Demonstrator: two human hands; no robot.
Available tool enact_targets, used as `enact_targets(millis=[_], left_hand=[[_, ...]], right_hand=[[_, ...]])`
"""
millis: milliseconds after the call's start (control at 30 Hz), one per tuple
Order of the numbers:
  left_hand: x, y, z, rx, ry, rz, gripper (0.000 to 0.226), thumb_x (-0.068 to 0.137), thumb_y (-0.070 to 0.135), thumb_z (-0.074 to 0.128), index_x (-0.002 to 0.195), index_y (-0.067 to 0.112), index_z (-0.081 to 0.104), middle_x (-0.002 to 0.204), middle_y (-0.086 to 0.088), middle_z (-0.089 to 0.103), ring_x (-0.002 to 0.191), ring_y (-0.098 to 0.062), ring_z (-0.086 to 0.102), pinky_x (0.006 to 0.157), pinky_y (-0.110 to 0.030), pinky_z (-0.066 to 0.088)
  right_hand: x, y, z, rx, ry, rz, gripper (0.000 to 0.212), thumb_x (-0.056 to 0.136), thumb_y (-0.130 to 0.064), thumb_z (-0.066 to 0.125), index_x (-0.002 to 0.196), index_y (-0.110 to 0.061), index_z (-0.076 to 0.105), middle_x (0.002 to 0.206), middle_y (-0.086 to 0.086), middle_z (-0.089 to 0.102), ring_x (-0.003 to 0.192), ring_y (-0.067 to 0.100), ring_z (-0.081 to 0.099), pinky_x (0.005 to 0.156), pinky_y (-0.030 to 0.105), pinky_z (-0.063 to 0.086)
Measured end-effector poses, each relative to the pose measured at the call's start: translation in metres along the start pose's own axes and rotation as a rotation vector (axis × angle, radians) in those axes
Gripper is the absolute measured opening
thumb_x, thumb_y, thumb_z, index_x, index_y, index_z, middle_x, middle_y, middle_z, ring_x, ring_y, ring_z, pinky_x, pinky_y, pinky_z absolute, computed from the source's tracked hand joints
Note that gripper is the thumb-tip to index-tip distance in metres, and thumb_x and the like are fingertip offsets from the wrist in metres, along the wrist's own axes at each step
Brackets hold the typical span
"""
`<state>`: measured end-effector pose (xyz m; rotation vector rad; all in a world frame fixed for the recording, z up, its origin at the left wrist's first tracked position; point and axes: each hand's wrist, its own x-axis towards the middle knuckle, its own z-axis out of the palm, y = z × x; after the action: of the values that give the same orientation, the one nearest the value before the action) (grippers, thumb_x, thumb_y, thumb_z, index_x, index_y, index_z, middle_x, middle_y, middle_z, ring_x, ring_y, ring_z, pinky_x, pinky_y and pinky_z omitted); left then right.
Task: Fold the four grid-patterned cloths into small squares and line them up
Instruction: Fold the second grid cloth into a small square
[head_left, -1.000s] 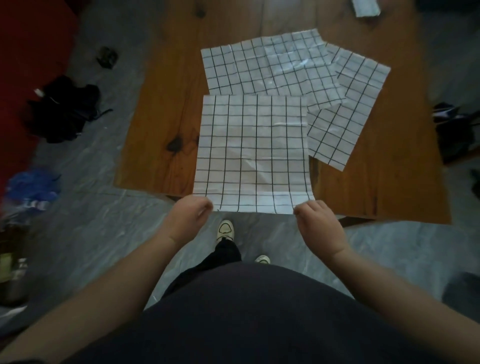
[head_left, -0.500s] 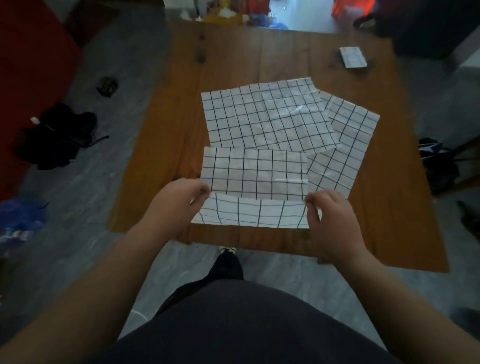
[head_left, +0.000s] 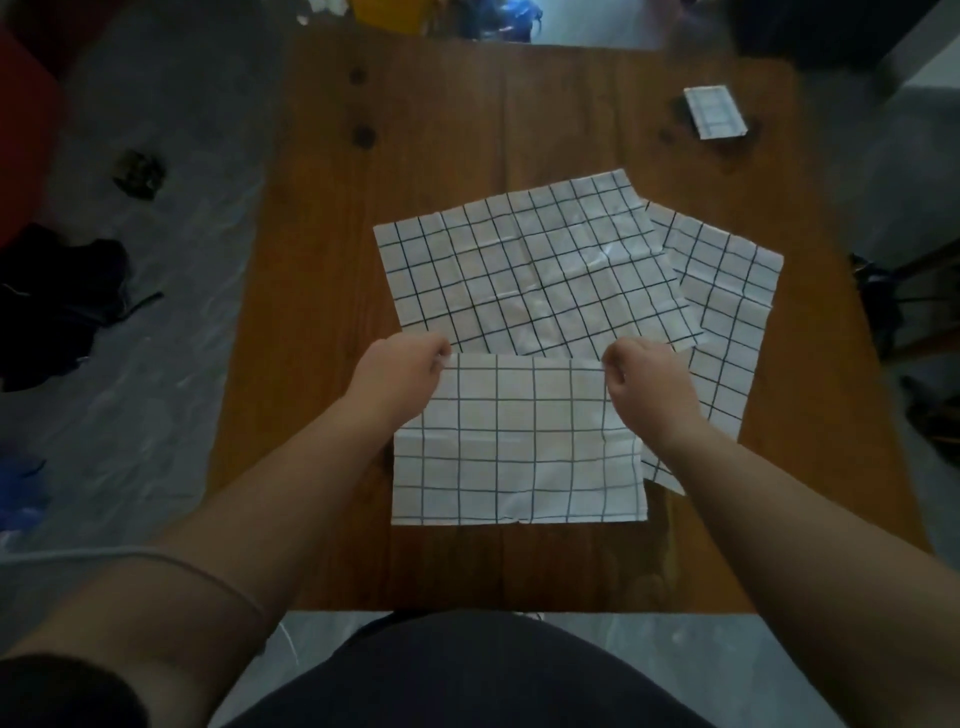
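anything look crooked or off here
The far cloth and right cloth lie skewed to the table and overlap; the far one is creased. The near cloth, pinched by left hand and right hand, sits square.

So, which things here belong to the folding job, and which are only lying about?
Job: near cloth, half folded, pinched by left hand and right hand; spread cloth behind it; right cloth partly under that; table.
Lying about: small white packet on the table (perhaps a folded cloth, unclear); dark clothes and small dark object on the floor.

Home: wooden table (head_left: 415, 156), clothes (head_left: 52, 301) strewn on floor (head_left: 171, 249).
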<state>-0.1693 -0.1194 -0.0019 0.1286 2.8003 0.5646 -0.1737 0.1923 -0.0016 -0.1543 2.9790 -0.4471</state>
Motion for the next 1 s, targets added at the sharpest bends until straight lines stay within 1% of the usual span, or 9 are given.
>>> enact_targets(millis=[100,200,300,467,600,700,767,867,1000], left_hand=[[0.014,-0.008,0.015,0.035,-0.043,-0.001,0.029,0.102,0.021,0.048,0.128,0.023,0.060,0.114,-0.003,0.068,0.100,-0.022,0.061,0.085,-0.040,0.054],[0.017,-0.012,0.029,0.094,-0.057,0.002,0.043,0.100,0.022,0.054,0.143,0.022,0.051,0.133,-0.003,0.060,0.121,-0.024,0.054,0.100,-0.042,0.048],[0.006,-0.012,0.038,0.081,-0.057,-0.050,0.051,0.098,0.022,0.055,0.148,0.021,0.043,0.146,-0.002,0.052,0.135,-0.024,0.045,0.112,-0.042,0.038],[-0.056,0.003,0.051,0.029,-0.016,-0.008,0.056,0.098,0.022,0.056,0.151,0.022,0.039,0.152,0.001,0.045,0.143,-0.017,0.037,0.119,-0.037,0.030],[-0.114,0.020,0.070,0.003,-0.010,-0.005,0.057,0.099,0.022,0.055,0.153,0.023,0.038,0.155,0.003,0.042,0.144,-0.014,0.036,0.119,-0.032,0.027],[-0.149,0.029,0.090,-0.008,-0.049,-0.018,0.059,0.100,0.021,0.053,0.156,0.020,0.035,0.160,0.000,0.037,0.148,-0.015,0.031,0.123,-0.033,0.022],[-0.167,0.034,0.102,-0.009,-0.082,-0.025,0.062,0.101,0.020,0.051,0.158,0.019,0.030,0.164,-0.001,0.032,0.152,-0.016,0.025,0.126,-0.034,0.019],[-0.187,0.038,0.117,0.043,-0.110,-0.001,0.064,0.103,0.024,0.047,0.161,0.018,0.021,0.168,-0.002,0.022,0.155,-0.016,0.015,0.126,-0.031,0.009],[-0.200,0.039,0.131,0.151,-0.181,-0.020,0.067,0.106,0.038,0.038,0.163,0.017,0.010,0.170,-0.005,0.011,0.157,-0.020,0.005,0.126,-0.036,0.007]], right_hand=[[0.016,0.006,0.021,-0.028,-0.083,0.064,0.019,0.098,-0.029,0.046,0.100,-0.024,0.064,0.093,-0.007,0.063,0.089,0.016,0.056,0.078,0.036,0.052],[0.018,0.009,0.032,-0.011,-0.124,0.099,0.026,0.097,-0.032,0.053,0.120,-0.023,0.060,0.117,-0.004,0.060,0.112,0.019,0.053,0.095,0.037,0.047],[0.006,0.003,0.031,0.066,-0.083,0.083,0.032,0.097,-0.029,0.054,0.128,-0.019,0.056,0.128,0.000,0.056,0.124,0.020,0.046,0.108,0.039,0.039],[-0.053,-0.012,0.030,0.181,-0.047,0.020,0.030,0.098,-0.023,0.051,0.127,-0.020,0.056,0.129,-0.003,0.054,0.126,0.015,0.045,0.110,0.037,0.039],[-0.119,-0.012,0.044,0.287,-0.078,0.020,0.028,0.097,-0.017,0.053,0.124,-0.022,0.059,0.123,-0.009,0.052,0.119,0.008,0.044,0.106,0.032,0.042],[-0.165,-0.007,0.057,0.249,-0.122,-0.042,0.028,0.095,-0.015,0.055,0.122,-0.021,0.061,0.120,-0.008,0.054,0.116,0.008,0.045,0.107,0.032,0.042],[-0.188,0.000,0.065,0.187,-0.167,-0.083,0.032,0.094,-0.016,0.055,0.126,-0.021,0.059,0.125,-0.007,0.054,0.119,0.010,0.046,0.109,0.032,0.040],[-0.210,0.007,0.074,0.092,-0.222,-0.116,0.044,0.096,-0.020,0.053,0.140,-0.022,0.051,0.145,-0.003,0.048,0.139,0.016,0.039,0.120,0.032,0.027],[-0.223,0.005,0.085,-0.078,-0.278,-0.131,0.061,0.100,-0.033,0.042,0.158,-0.025,0.023,0.165,-0.001,0.018,0.154,0.017,0.007,0.125,0.039,0.003]])
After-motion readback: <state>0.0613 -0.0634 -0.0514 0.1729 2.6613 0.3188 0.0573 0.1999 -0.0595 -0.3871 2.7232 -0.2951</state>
